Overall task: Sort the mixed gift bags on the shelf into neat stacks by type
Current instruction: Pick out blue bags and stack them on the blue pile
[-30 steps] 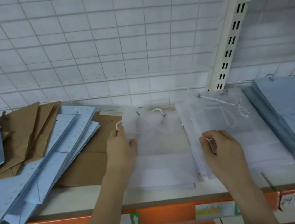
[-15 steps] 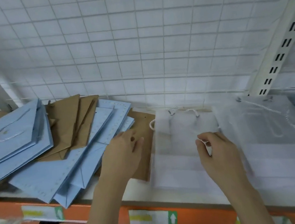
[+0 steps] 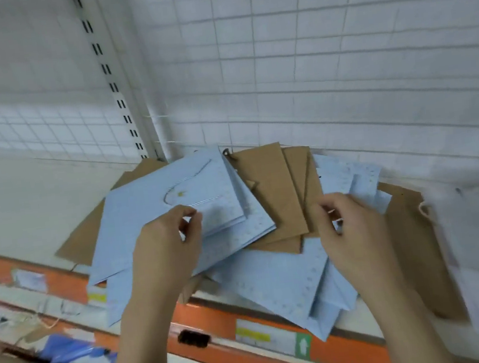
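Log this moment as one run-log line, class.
stage: sorting mixed pile | left hand: over blue bags | right hand: at brown bags | stacks: not yet neat

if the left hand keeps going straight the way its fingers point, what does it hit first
Most likely the top light blue bag of the mixed pile: the left hand hovers over it, curled fingers aimed up and right. Beyond that lie the brown paper bags. Depth is unclear, so it may already touch the blue bag.

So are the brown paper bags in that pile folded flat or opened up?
Folded flat. The brown bags lie as thin sheets, fanned out among the blue bags on the shelf, with no open mouths showing.
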### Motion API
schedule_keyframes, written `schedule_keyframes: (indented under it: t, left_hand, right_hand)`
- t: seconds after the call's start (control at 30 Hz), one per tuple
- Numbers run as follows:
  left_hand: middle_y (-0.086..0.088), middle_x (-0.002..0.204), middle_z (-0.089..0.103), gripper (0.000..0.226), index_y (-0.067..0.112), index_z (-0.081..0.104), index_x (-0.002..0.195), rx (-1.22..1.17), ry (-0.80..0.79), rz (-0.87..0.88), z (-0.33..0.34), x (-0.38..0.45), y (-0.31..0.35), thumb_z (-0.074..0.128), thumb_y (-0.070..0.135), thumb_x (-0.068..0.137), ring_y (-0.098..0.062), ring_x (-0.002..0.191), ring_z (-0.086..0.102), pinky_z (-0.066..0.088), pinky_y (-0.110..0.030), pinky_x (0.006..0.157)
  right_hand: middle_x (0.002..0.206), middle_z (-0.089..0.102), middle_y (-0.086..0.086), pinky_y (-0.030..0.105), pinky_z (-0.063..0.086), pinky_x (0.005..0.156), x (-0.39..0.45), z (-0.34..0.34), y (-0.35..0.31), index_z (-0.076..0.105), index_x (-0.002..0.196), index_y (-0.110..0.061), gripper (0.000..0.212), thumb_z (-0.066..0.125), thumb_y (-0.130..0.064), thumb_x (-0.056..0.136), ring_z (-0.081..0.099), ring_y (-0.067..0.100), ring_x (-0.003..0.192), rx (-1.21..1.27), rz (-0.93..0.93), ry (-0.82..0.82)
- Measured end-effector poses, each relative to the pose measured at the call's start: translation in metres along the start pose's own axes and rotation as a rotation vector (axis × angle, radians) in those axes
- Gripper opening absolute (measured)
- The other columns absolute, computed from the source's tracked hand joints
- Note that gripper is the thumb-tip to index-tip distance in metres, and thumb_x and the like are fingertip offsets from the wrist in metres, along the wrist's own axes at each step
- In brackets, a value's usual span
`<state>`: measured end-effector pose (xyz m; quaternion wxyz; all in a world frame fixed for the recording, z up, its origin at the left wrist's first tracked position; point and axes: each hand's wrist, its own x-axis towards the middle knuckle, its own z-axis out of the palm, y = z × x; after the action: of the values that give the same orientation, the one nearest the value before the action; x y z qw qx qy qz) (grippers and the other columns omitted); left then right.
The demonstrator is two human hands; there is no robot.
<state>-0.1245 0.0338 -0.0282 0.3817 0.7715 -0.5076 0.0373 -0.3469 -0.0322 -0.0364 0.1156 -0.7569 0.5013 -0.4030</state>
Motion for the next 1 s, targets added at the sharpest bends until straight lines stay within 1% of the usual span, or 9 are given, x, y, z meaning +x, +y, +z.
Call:
schedule_keyframes:
  t: [0.13,0.27,0.4,0.53,0.67,0.77,0.87,0.9,1.0]
  left_hand:
    - [0.005,0.08,0.061,0.019,0.015,0.067,0.1,0.069,-0.012,-0.121,-0.025,0.026,-0.064,0.055,0.026,0.09,-0.02,0.067,0.056,0.036,-0.025,0.061]
    - [-0.005,0.11,0.063,0.031,0.013,0.061,0.115,0.101,-0.085,-0.208,-0.035,0.049,-0.112,0.056,0.03,0.089,-0.027,0.095,0.059,0.039,-0.028,0.075]
    - [-0.006,0.128,0.051,0.044,0.017,0.054,0.126,0.102,-0.218,-0.173,-0.037,0.068,-0.129,0.058,0.038,0.087,-0.026,0.106,0.054,0.036,-0.027,0.077]
    - [-0.002,0.142,0.039,0.073,0.021,0.038,0.138,0.002,-0.382,-0.096,-0.021,0.098,-0.131,0.061,0.056,0.078,-0.021,0.127,0.04,0.032,-0.031,0.1]
    - [0.004,0.143,0.035,0.091,0.03,0.032,0.138,-0.02,-0.494,-0.045,-0.002,0.126,-0.126,0.061,0.073,0.063,-0.021,0.134,0.031,0.03,-0.037,0.107]
    - [0.006,0.148,0.03,0.117,0.037,0.029,0.138,0.045,-0.524,0.029,0.012,0.141,-0.128,0.039,0.098,0.039,-0.021,0.139,0.022,0.023,-0.048,0.112]
    - [0.001,0.151,0.025,0.122,0.037,0.023,0.14,0.13,-0.562,0.008,0.019,0.144,-0.129,0.031,0.097,0.034,-0.025,0.14,0.019,0.013,-0.054,0.113]
    - [-0.003,0.15,0.026,0.122,0.036,0.024,0.14,0.137,-0.54,-0.009,0.018,0.142,-0.127,0.034,0.098,0.035,-0.029,0.139,0.021,0.014,-0.055,0.112]
    - [-0.014,0.143,0.034,0.121,0.025,0.034,0.137,0.162,-0.439,-0.099,0.016,0.136,-0.121,0.044,0.095,0.039,-0.035,0.134,0.027,0.019,-0.051,0.107]
  right_hand:
    - [0.084,0.064,-0.001,0.016,0.034,0.06,0.006,0.05,-0.051,0.065,0.095,-0.014,0.013,0.055,-0.022,0.091,0.054,0.01,0.072,0.008,-0.069,-0.001]
    - [0.087,0.064,-0.003,0.019,0.036,0.065,0.007,0.081,-0.074,0.065,0.097,-0.015,0.017,0.052,-0.025,0.092,0.053,0.008,0.076,-0.013,-0.036,-0.017]
    - [0.088,0.062,-0.006,0.008,0.032,0.061,0.006,0.088,-0.08,0.064,0.098,-0.017,0.016,0.052,-0.024,0.091,0.051,0.005,0.076,-0.031,0.032,-0.018]
    - [0.087,0.062,-0.006,0.015,0.042,0.063,0.002,0.084,-0.081,0.065,0.097,-0.016,0.015,0.053,-0.023,0.091,0.056,0.009,0.076,-0.066,0.086,0.036]
    - [0.09,0.064,-0.004,0.008,0.035,0.063,-0.003,0.074,-0.078,0.065,0.1,-0.017,0.017,0.053,-0.024,0.091,0.057,0.008,0.08,-0.109,0.146,0.058]
    - [0.091,0.064,-0.005,0.007,0.035,0.063,-0.006,0.068,-0.077,0.065,0.101,-0.018,0.017,0.053,-0.025,0.091,0.056,0.007,0.079,-0.142,0.174,0.064]
    - [0.088,0.064,-0.005,0.008,0.036,0.063,-0.012,0.065,-0.077,0.065,0.099,-0.018,0.015,0.053,-0.025,0.091,0.056,0.008,0.076,-0.166,0.182,0.095]
    - [0.088,0.064,-0.005,0.01,0.037,0.064,-0.015,0.065,-0.077,0.064,0.098,-0.018,0.015,0.053,-0.025,0.091,0.056,0.008,0.076,-0.168,0.189,0.097]
    - [0.088,0.065,-0.003,0.027,0.048,0.069,-0.021,0.065,-0.08,0.061,0.102,-0.016,0.017,0.052,-0.027,0.091,0.058,0.013,0.077,-0.163,0.224,0.096]
